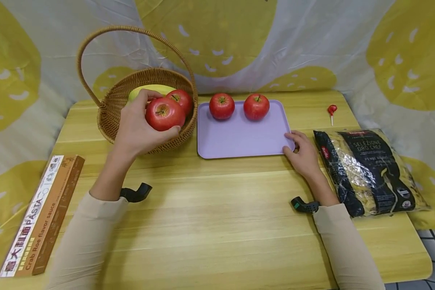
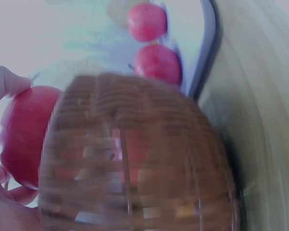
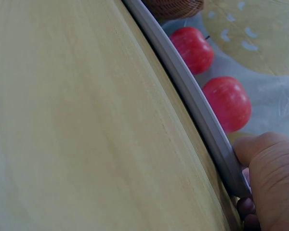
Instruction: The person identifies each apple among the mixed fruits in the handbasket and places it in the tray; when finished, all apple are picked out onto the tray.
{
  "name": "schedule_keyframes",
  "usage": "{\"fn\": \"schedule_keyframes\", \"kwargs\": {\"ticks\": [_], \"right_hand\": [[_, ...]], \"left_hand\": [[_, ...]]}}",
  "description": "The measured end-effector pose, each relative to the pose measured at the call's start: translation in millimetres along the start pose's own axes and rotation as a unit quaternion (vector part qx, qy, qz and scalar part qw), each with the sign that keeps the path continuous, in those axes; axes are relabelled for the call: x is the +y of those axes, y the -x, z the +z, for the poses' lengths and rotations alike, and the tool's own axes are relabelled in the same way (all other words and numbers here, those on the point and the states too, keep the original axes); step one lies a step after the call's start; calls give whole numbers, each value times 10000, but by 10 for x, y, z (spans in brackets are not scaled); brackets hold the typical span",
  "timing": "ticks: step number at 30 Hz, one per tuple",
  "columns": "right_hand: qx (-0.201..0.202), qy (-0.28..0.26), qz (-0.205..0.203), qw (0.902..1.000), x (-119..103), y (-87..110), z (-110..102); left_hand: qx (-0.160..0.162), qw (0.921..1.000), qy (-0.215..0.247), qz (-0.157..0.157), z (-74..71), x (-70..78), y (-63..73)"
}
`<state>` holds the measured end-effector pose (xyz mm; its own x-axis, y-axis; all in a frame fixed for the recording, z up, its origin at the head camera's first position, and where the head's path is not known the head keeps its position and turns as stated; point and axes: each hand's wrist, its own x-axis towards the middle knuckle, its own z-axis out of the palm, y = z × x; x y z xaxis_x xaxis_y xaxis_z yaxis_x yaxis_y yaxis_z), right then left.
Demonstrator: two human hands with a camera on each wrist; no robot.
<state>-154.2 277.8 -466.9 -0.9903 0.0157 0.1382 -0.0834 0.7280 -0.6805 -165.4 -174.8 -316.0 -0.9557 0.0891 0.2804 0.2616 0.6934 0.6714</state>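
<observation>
My left hand grips a red apple over the wicker basket. Inside the basket, a second red apple lies beside a yellow banana, partly hidden by the hand and the held apple. In the left wrist view, the basket's woven side covers much of the scene, with the gripped apple at its left. My right hand pinches the right edge of a lilac tray. Two red apples sit along the tray's back part.
A long pasta box lies at the table's left. Right of the tray are a bag of penne and a small red lollipop. The basket's tall handle arches above it. A patterned cloth hangs behind the table.
</observation>
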Motion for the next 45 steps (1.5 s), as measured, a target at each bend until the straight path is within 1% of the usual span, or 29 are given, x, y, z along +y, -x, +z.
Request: {"fn": "schedule_keyframes", "kwargs": {"ticks": [3, 5, 9, 10, 13, 18, 22, 24, 26, 32, 35, 38, 45], "right_hand": [[-15, 1, 28, 10000, 6, -3, 5], [-22, 1, 21, 10000, 7, -4, 7], [-9, -1, 12, 10000, 5, -7, 5], [-4, -4, 13, 10000, 7, -8, 5], [4, -13, 18, 10000, 13, -7, -1], [-42, -18, 39, 10000, 13, 6, -2], [-38, -27, 41, 10000, 15, 28, -15], [-30, -35, 25, 10000, 9, 26, -20], [-34, -43, 6, 10000, 1, 20, -22], [-54, -41, 13, 10000, -6, 24, -28], [-41, -35, 34, 10000, -3, 29, -32], [-51, -31, 22, 10000, -9, 21, -25], [-59, 7, 28, 10000, -8, 2, -17]], "left_hand": [[-13, 9995, 187, 235, 124, 60, 0], [-5, 9983, 349, 469, 206, 93, -5], [-68, 9927, 730, 962, 356, 168, -25], [-82, 9914, 760, 1060, 391, 189, -28], [-222, 9893, 798, 1197, 497, 265, -34], [-445, 9876, 688, 1336, 695, 391, -25], [-656, 9869, 616, 1338, 869, 477, -7], [-746, 9875, 591, 1255, 956, 490, -4], [-812, 9885, 550, 1155, 1038, 485, -2], [-917, 9929, 113, 751, 1248, 415, -20], [-1034, 9930, -9, 568, 1311, 368, -33], [-1098, 9930, -104, 425, 1343, 308, -45], [-1308, 9910, -124, 243, 1409, 202, -59]]}}
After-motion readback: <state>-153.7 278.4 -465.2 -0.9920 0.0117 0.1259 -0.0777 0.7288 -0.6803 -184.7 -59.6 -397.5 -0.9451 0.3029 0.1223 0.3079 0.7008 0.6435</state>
